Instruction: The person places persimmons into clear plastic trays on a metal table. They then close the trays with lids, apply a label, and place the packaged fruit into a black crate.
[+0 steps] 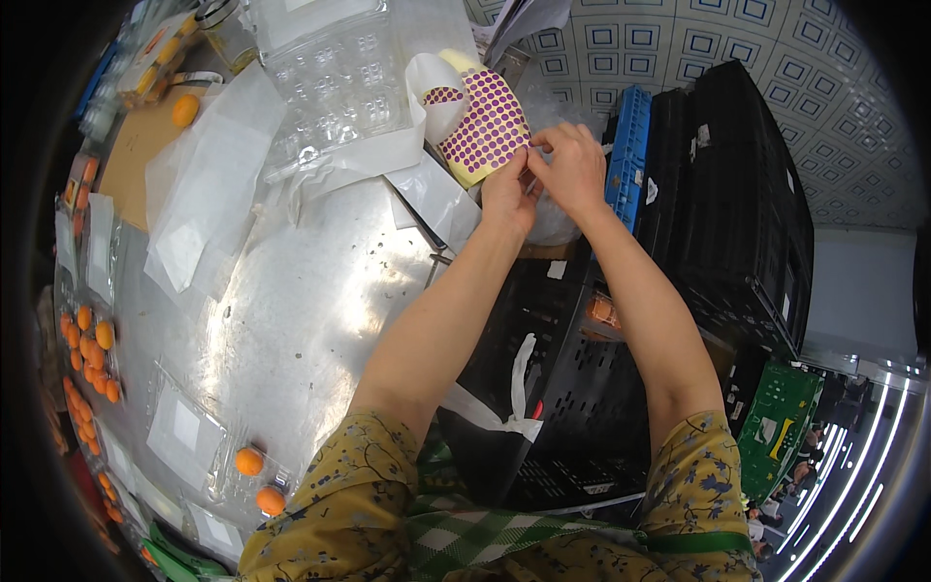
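A yellow-backed sheet of round purple stickers (pixel 484 120) lies curled at the far side of the metal table. At its near right edge, my left hand (pixel 511 195) pinches the sheet between thumb and fingers. My right hand (pixel 574 171) meets it there, thumb and index finger close together at the same edge. Whether a loose sticker is between those fingertips is too small to tell. Beneath and behind both hands lies crumpled clear plastic film (pixel 553 218). Clear plastic clamshell trays (pixel 331 87) stand left of the stickers, with white backing paper (pixel 364 156) draped along them.
Loose orange fruits (pixel 249 461) and packs of them lie along the metal table's (pixel 327 291) left side. A cardboard piece (pixel 134 156) and translucent sheets (pixel 211 182) lie farther up. Black crates (pixel 742 204) and a blue crate (pixel 628 160) stack on the right; another black crate (pixel 596 407) sits below my arms.
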### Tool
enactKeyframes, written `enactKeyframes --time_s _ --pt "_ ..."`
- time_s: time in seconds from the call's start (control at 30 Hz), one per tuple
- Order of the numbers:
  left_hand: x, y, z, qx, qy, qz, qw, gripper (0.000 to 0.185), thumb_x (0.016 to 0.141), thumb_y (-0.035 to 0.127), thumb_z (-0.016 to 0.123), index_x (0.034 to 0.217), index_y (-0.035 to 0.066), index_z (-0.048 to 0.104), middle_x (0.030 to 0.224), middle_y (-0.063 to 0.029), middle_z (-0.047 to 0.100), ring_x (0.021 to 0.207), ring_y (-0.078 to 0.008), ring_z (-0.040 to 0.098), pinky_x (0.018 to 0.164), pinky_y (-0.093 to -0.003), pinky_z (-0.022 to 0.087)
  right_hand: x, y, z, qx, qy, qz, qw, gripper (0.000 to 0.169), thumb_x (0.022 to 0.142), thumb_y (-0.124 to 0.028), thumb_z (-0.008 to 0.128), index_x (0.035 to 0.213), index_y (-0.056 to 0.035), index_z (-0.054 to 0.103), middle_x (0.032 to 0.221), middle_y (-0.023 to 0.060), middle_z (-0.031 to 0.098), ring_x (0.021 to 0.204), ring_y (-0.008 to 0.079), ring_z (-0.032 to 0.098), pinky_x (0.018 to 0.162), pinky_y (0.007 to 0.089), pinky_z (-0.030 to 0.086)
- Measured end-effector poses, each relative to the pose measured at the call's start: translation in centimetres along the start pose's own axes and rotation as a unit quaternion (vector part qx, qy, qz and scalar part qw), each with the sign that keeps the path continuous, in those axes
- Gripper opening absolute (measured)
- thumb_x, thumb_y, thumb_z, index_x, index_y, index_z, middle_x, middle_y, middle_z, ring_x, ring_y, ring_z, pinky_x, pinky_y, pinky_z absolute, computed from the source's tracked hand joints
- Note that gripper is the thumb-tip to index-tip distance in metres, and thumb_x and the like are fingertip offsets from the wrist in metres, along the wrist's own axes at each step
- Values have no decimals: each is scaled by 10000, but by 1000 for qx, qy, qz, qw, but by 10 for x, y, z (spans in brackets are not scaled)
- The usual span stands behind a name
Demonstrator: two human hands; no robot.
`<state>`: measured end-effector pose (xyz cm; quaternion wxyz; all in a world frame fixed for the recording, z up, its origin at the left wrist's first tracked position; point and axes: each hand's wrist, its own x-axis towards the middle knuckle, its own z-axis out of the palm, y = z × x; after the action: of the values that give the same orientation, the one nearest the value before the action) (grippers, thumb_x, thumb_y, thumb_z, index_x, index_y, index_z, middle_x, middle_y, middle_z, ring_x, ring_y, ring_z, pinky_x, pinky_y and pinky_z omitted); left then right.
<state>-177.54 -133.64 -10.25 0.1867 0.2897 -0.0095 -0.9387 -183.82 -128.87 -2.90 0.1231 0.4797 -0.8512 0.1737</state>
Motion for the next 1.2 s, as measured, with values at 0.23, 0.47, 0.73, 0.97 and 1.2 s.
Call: enactKeyframes --time_s 0.23,0.47,0.73,0.97,1.2 --pt "-4 3 2 28 -4 2 1000 172 900 231 615 1051 150 605 1003 25 601 963 -137 541 864 -361 395 6 -7 -2 -111 -24 -50 992 92 661 -188 665 688 -101 656 771 15 609 834 238 571 690 382 430" --pt "-5 3 1 30 8 -6 1000 164 897 235 619 1033 143 616 1001 12 610 966 -148 541 864 -354 387 4 -3 3 -57 -37 27 997 74 675 -175 684 705 -108 672 763 25 616 800 237 589 684 386 462" --pt "-3 4 1 35 9 6 999 146 908 221 602 1027 137 616 966 8 617 942 -151 543 849 -346 386 -1 -2 -2 -34 30 -35 998 89 690 -152 702 747 -89 680 760 35 618 769 246 583 663 378 472" --pt "-1 4 1 65 6 29 997 155 904 217 612 1035 132 617 970 16 625 913 -142 555 826 -365 405 0 0 1 -67 22 -59 996 88 670 -159 707 706 -103 649 739 19 597 765 236 574 657 373 453" --pt "-5 5 6 62 27 35 997 153 891 203 634 1025 130 619 966 7 627 911 -146 559 830 -371 413 2 -2 5 -88 29 -58 994 79 654 -145 689 685 -107 627 739 16 594 749 238 574 642 380 447"
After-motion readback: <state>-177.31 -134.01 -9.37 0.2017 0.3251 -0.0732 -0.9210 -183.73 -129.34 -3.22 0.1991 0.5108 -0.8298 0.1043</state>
